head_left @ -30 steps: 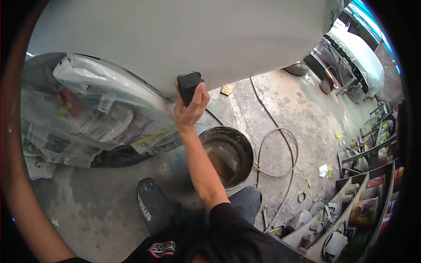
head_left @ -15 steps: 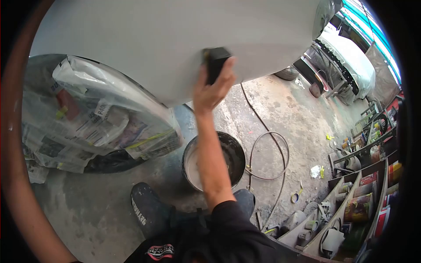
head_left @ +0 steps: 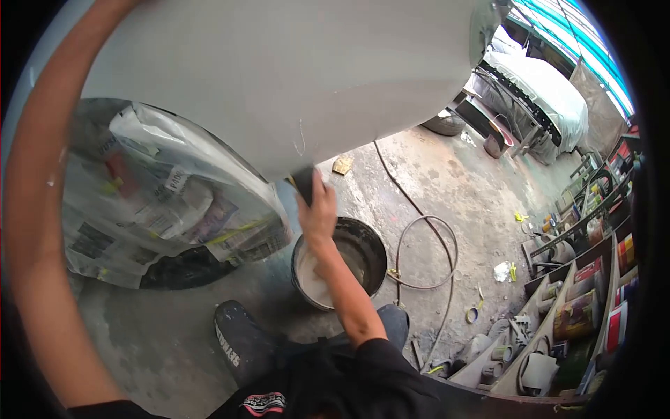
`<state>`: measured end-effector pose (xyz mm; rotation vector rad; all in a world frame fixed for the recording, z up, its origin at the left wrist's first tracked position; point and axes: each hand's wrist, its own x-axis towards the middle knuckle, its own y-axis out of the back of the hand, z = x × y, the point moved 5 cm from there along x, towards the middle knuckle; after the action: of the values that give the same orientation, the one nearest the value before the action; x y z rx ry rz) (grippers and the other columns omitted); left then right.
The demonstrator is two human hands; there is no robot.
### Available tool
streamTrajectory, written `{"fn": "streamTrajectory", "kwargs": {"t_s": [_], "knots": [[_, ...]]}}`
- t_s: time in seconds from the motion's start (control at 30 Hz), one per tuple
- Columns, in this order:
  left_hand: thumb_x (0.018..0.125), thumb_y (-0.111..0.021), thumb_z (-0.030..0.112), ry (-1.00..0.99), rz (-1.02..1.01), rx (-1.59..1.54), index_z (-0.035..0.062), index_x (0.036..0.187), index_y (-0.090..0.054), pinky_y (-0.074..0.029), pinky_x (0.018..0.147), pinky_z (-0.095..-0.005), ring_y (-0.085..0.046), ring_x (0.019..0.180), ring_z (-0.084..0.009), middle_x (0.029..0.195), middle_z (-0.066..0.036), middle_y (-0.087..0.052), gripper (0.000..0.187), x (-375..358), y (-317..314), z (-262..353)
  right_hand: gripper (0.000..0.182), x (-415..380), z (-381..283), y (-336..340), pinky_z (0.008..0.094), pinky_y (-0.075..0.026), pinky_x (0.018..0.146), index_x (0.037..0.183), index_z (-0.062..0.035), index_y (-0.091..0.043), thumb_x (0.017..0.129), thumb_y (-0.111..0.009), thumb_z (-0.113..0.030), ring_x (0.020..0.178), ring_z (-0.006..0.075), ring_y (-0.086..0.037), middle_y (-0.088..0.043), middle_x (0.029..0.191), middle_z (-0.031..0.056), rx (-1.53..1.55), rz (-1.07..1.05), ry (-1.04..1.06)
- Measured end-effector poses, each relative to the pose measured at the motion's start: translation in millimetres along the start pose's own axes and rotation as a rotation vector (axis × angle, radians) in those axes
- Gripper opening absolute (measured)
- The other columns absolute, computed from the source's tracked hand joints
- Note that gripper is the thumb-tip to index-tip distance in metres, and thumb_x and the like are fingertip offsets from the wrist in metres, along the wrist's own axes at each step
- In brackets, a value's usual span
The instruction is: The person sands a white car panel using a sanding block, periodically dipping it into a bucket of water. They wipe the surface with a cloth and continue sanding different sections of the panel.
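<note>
Right hand [head_left: 320, 218] has its fingers closed round the block [head_left: 303, 183], right at the near edge of the panel [head_left: 279, 77]! That curved edge could catch a corner, and a slack grip could drop it towards the bucket [head_left: 377, 246]. Left hand's out of view, grip unknown.

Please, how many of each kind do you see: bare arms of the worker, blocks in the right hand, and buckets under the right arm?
Bare arms: 2
Dark block in right hand: 1
Bucket: 1
Total: 4
</note>
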<state>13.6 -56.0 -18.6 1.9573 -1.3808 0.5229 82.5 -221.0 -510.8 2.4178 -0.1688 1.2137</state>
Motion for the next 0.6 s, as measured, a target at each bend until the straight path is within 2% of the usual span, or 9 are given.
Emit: {"fn": "streamTrajectory", "kwargs": {"t_s": [0.03, 0.1, 0.13, 0.17, 0.2, 0.27, 0.33, 0.5, 0.6], "knots": [[0.083, -0.079, 0.01, -0.013, -0.056, 0.005, 0.0086, 0.13, -0.07, -0.043, 0.117, -0.0486, -0.051, 0.14, -0.0356, 0.143, -0.019, -0.06, 0.048, -3, 2, 6, 0.082, -28, 26, 10, 0.0466, -0.052, 0.084, 0.155, -0.0061, -0.042, 0.083, -0.081, -0.011, 0.095, 0.0409, -0.062, -0.061, 0.107, 0.0226, -0.044, -0.109, -0.116], [0.083, -0.08, 0.011, -0.03, -0.172, 0.017, 0.0098, 0.131, -0.07, -0.04, 0.119, -0.0517, -0.046, 0.144, -0.0382, 0.148, -0.019, -0.057, 0.049, -20, 4, 24, 0.08, -80, 72, 49, 0.0475, -0.051, 0.085, 0.156, -0.0063, -0.041, 0.086, -0.079, -0.012, 0.097, 0.0414, -0.062, -0.062, 0.108, 0.0227, -0.123, -0.118, -0.243], [0.083, -0.081, 0.013, -0.062, -0.195, -0.037, 0.011, 0.127, -0.072, -0.04, 0.117, -0.0535, -0.049, 0.14, -0.0375, 0.145, -0.016, -0.058, 0.044, -40, -1, 39, 0.079, -101, 92, 70, 0.0484, -0.051, 0.086, 0.156, -0.0071, -0.041, 0.087, -0.078, -0.013, 0.098, 0.042, -0.062, -0.062, 0.109, 0.023, -0.133, -0.123, -0.311], [0.09, -0.074, 0.011, -0.135, -0.303, -0.058, 0.0197, 0.15, -0.055, -0.036, 0.123, -0.0473, -0.041, 0.15, -0.0309, 0.16, -0.01, -0.046, 0.063, -72, -19, 34, 0.078, -115, 110, 90, 0.0488, -0.051, 0.087, 0.156, -0.0076, -0.04, 0.088, -0.078, -0.013, 0.098, 0.0427, -0.062, -0.062, 0.11, 0.0234, -0.16, -0.132, -0.36], [0.082, -0.079, 0.013, -0.269, -0.248, -0.094, 0.0218, 0.149, -0.055, -0.033, 0.124, -0.0524, -0.036, 0.152, -0.0366, 0.163, -0.009, -0.042, 0.072, -85, -19, 65, 0.077, -129, 124, 104, 0.0491, -0.05, 0.087, 0.156, -0.008, -0.04, 0.089, -0.077, -0.013, 0.099, 0.0433, -0.062, -0.062, 0.111, 0.0239, -0.188, -0.14, -0.421], [0.084, -0.078, 0.015, -0.318, -0.378, -0.164, 0.0208, 0.146, -0.058, -0.033, 0.125, -0.0519, -0.038, 0.151, -0.0359, 0.163, -0.01, -0.043, 0.065, -116, -39, 112, 0.077, -141, 143, 119, 0.0499, -0.05, 0.086, 0.157, -0.0087, -0.039, 0.089, -0.076, -0.014, 0.099, 0.0439, -0.061, -0.062, 0.11, 0.0236, -0.248, -0.037, -0.44], [0.097, -0.059, 0.015, -0.449, -0.421, -0.078, 0.0157, 0.141, -0.062, -0.033, 0.125, -0.0497, -0.04, 0.15, -0.0333, 0.16, -0.012, -0.045, 0.044, -127, -63, 153, 0.08, -136, 145, 116, 0.0503, -0.049, 0.084, 0.157, -0.0087, -0.038, 0.088, -0.077, -0.016, 0.097, 0.043, -0.06, -0.06, 0.106, 0.0223, -0.223, -0.038, -0.427], [0.096, -0.057, 0.01, -0.41, -0.333, -0.102, 0.0117, 0.138, -0.064, -0.036, 0.123, -0.0484, -0.045, 0.147, -0.032, 0.154, -0.013, -0.052, 0.043, -64, -140, 234, 0.088, -133, 139, 99, 0.0474, -0.049, 0.08, 0.159, -0.0145, -0.038, 0.083, -0.081, -0.023, 0.095, 0.0364, -0.059, -0.058, 0.104, 0.0166, -0.228, -0.109, -0.359], [0.095, -0.058, 0.009, -0.376, -0.185, -0.049, 0.0124, 0.136, -0.065, -0.036, 0.123, -0.0472, -0.046, 0.146, -0.0314, 0.151, -0.011, -0.055, 0.042, -3, -199, 276, 0.091, -141, 145, 101, 0.0451, -0.05, 0.078, 0.16, -0.0182, -0.039, 0.081, -0.083, -0.026, 0.096, 0.0343, -0.06, -0.058, 0.106, 0.0152, -0.276, -0.133, -0.341]]}}
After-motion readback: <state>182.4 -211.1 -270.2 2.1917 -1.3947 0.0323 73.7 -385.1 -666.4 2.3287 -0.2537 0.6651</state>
